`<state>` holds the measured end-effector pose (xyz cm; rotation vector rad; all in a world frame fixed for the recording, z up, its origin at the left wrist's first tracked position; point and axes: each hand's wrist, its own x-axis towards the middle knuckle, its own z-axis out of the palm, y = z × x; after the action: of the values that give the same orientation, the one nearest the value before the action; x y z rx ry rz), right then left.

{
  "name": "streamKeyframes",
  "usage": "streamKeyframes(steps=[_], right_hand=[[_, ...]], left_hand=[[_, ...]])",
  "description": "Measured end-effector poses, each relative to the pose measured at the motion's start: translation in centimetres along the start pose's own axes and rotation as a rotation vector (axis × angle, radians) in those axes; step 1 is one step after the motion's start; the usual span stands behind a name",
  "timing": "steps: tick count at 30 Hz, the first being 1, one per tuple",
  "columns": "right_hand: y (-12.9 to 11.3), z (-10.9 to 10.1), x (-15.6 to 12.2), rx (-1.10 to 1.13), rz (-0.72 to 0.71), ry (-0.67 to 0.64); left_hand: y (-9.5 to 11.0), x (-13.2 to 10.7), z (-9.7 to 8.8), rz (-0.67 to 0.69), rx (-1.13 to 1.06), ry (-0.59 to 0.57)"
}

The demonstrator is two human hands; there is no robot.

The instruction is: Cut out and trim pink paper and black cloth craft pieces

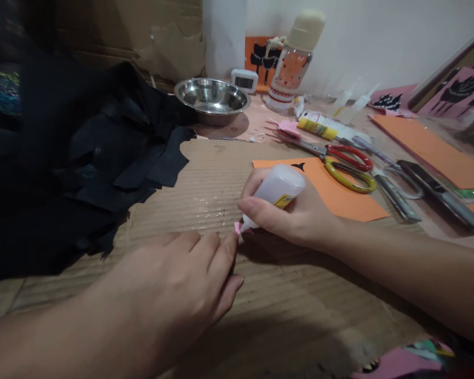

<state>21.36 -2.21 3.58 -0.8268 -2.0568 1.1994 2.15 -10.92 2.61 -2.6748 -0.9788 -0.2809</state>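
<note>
gripping a white glue bottle (278,184), the right hand (302,223) is closed around its sides, thumb along the near side, so that the bottle leans with its nozzle down. the nozzle tip meets a small piece of pink paper (237,227) on the corrugated cardboard (308,295), between the two hands. the left hand (174,279) lies palm down, part-way open, its fingers loosely bent and close together and its thumb spread apart from them; the index fingertip is right at the edge of the pink paper, though whether it presses on it i cannot tell, and the underside of this hand is hidden. shiny wet marks (217,213) show on the cardboard just beyond the fingers. behind the right wrist lies an orange sheet (355,202), with scissors (319,151) partly over it.
</note>
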Motion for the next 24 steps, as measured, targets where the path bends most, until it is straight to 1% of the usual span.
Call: streamKeyframes(steps=[6,11,14,19,24], right_hand=[[0.08,0.04,-0.06,0.05,-0.016,-0.043],[0.29,-0.07,0.13,0.082,-0.061,-0.031],[0.38,0.03,0.12,0.112,-0.054,-0.03],[0.41,0.11,-0.07,0.156,-0.019,-0.072],[0.31,0.13,0.0,0.169,-0.031,-0.088]], left_hand=[[-0.02,-0.06,0.04,0.02,0.023,-0.004],[-0.04,-0.29,0.11,0.042,0.064,0.06],[-0.01,-0.21,0.07,0.043,0.047,0.052],[-0.02,-0.09,0.05,0.057,0.054,0.044],[0.0,-0.16,0.12,0.053,0.056,0.042]])
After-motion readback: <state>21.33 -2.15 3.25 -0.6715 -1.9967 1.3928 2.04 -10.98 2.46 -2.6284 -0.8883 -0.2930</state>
